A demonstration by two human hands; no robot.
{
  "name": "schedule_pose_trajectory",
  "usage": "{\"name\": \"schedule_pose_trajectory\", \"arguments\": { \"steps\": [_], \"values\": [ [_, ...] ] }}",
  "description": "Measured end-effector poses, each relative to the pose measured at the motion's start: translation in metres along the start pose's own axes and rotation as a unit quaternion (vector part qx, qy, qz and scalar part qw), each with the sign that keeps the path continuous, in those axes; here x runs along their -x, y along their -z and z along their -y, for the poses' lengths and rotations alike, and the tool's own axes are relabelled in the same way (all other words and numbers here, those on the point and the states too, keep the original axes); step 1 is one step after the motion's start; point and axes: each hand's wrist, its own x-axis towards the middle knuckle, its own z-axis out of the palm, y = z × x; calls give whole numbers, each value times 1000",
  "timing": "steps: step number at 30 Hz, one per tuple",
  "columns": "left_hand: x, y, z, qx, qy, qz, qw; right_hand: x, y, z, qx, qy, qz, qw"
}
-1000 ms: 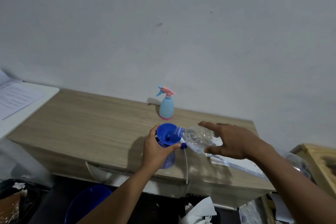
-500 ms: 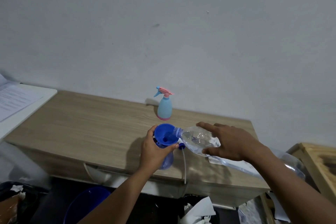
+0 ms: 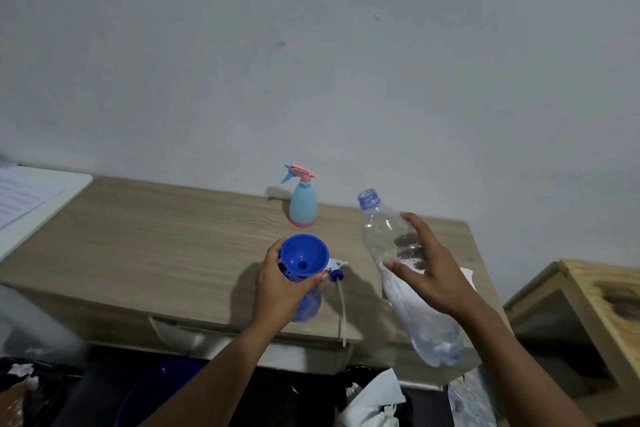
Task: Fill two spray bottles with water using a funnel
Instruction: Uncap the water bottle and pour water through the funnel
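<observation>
The blue spray bottle [image 3: 308, 307], with the funnel [image 3: 304, 255] seated in it, is clasped by the left grip [image 3: 280, 295] near the desk [image 3: 156, 236] front edge; the tilted water bottle [image 3: 379, 229], pinched loosely by the spread-fingered right grip [image 3: 433, 274], could be dropped

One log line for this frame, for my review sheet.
left hand: grips blue spray bottle, funnel seated | right hand: holds water bottle, mouth up, off funnel | pink-topped spray bottle: upright, untouched

Single view, head-worn. Placed above the near edge of the wooden table [image 3: 156, 236], close to it. Faces forward and down across the table toward the wall [image 3: 311, 45] behind it.
</observation>
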Motion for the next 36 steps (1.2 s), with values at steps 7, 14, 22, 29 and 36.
{"name": "schedule_pose_trajectory", "arguments": {
  "steps": [7,14,22,29,36],
  "values": [
    [1,0,-1,0,1,3,1000,2,-21,-12,-63,-32,-130,989],
    [-1,0,0,6,-1,9,1000,-4,-44,-16,-74,-41,-135,987],
    [1,2,1,11,10,21,1000,1,-56,-25,-97,-49,-147,983],
    [-3,4,11,12,29,36,999,25,-79,-17,-102,-13,-304,947],
    [-7,3,21,-32,34,41,998,30,-121,17,-93,75,-187,975]
  ]
}}
